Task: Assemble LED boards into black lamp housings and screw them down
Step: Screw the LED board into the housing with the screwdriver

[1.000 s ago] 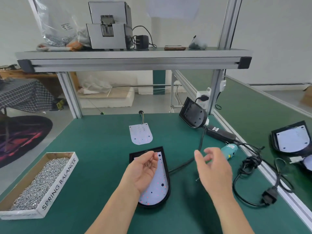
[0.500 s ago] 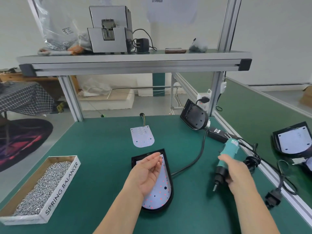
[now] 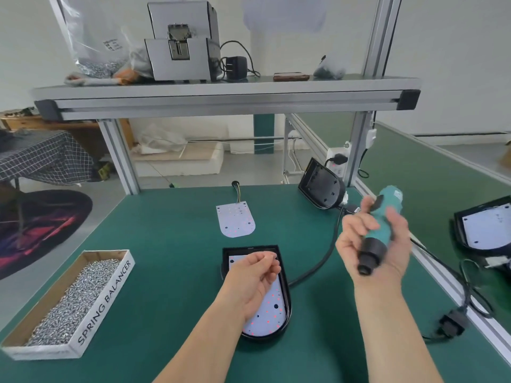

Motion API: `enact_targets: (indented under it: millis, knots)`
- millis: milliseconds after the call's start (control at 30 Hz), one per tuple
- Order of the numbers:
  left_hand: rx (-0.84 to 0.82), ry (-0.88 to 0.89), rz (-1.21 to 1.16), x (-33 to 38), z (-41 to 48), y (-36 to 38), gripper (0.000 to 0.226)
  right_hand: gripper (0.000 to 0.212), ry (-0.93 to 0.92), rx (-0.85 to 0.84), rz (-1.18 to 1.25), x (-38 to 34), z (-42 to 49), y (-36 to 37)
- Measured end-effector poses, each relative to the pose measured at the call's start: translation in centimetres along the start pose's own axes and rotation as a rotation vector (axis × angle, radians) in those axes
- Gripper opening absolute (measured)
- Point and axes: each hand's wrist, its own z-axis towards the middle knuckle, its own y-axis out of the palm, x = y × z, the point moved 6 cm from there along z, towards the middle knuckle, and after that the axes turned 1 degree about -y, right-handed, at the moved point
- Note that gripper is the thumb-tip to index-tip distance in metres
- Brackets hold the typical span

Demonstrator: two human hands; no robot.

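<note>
A black lamp housing (image 3: 287,306) lies on the green bench in front of me, with a white LED board (image 3: 266,317) seated in it. My left hand (image 3: 254,275) hovers palm-up over its upper half, thumb meeting curled fingertips; anything pinched there is too small to see. My right hand (image 3: 392,244) grips a teal electric screwdriver (image 3: 383,222) raised above the bench to the right of the housing, its black nose pointing down toward me. A loose LED board (image 3: 235,221) with a wire lies farther back. An empty housing (image 3: 322,189) leans against the right post.
A cardboard box of screws (image 3: 69,302) sits at the left front. The screwdriver's black cable and plug (image 3: 453,324) trail along the right edge rail. More housings with boards (image 3: 484,228) lie on the neighbouring bench. An overhead shelf (image 3: 221,98) spans the back.
My right hand reached to the screwdriver, gripped it and lifted it up off the bench. My left hand stayed over the housing and curled its fingers further.
</note>
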Motion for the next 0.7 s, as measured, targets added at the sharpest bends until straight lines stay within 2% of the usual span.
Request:
enact_targets:
  millis: [67,133,200,300,400,600,700]
  knots:
    - [0.0,0.008,0.044,-0.2,0.1,-0.1,0.014,0.034,-0.127,0.192,-0.373,-0.2,0.8,-0.5]
    - [-0.009,0.008,0.064,-0.2,0.3,0.0,0.014,0.026,-0.251,0.234,-0.521,0.1,1.4,-0.2]
    - [-0.017,0.006,0.069,-0.2,0.5,0.0,0.015,0.015,-0.292,0.208,-0.541,1.0,1.9,0.7]
    - [-0.019,0.001,0.076,-0.3,0.5,-0.1,0.015,0.021,-0.363,0.229,-0.545,1.3,2.9,1.6]
    - [-0.027,0.005,0.081,-0.3,0.5,0.0,0.016,0.025,-0.47,0.25,-0.651,1.3,3.4,2.4]
    - [-0.035,0.011,0.071,-0.2,0.5,0.0,0.016,0.022,-0.663,0.283,-0.841,2.7,3.4,3.2]
    - [-0.036,0.01,0.061,-0.2,0.5,-0.1,0.016,0.022,-0.703,0.292,-0.898,3.6,3.2,3.0]
